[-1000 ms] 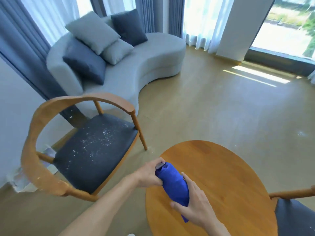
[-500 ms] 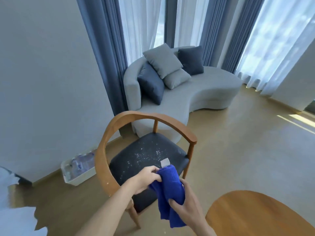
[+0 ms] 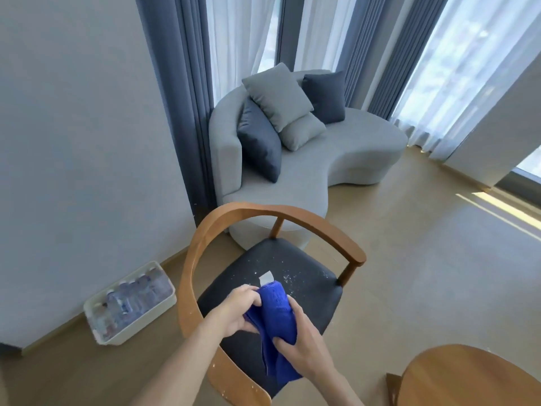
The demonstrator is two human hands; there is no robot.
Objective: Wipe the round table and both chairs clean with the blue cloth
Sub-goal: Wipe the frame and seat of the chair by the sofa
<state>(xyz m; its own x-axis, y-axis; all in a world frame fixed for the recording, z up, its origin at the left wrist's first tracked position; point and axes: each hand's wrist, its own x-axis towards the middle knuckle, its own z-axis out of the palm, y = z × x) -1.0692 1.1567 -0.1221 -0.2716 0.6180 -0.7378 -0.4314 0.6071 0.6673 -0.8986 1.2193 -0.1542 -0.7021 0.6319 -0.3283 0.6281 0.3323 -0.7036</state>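
**Cloth bunched over first chair, seat not yet wiped**

Blue cloth (image 3: 276, 326) at lower centre of frame, held above the chair (image 3: 263, 288), bunched, white tag sticking up at its top. Left hand (image 3: 237, 310) curled round the cloth's upper left side. Right hand (image 3: 301, 341) gripping the lower right part, fingers wrapped into the fabric. Both closed on it, neither flat on any surface.

Progress, judged: chair stage barely begun. Dark seat cushion (image 3: 307, 285) speckled with white crumbs or dust, mostly toward centre and right; pale flecks also on the wooden armrest rail at lower centre. Round table (image 3: 468, 379) only partly visible at lower right corner, visible part looks bare; cannot tell whether wiped. Second chair out of view. Left to do: this seat and rail, the other chair, maybe the table.

Room: light wood-tone floor, grey wall at left. Curved grey sofa (image 3: 336, 159) at centre with grey and navy cushions. Blue curtains (image 3: 178, 98) plus white sheers across the top. White crate of bottles (image 3: 131, 303) on the floor at lower left, against the wall. Sun strip at right edge.
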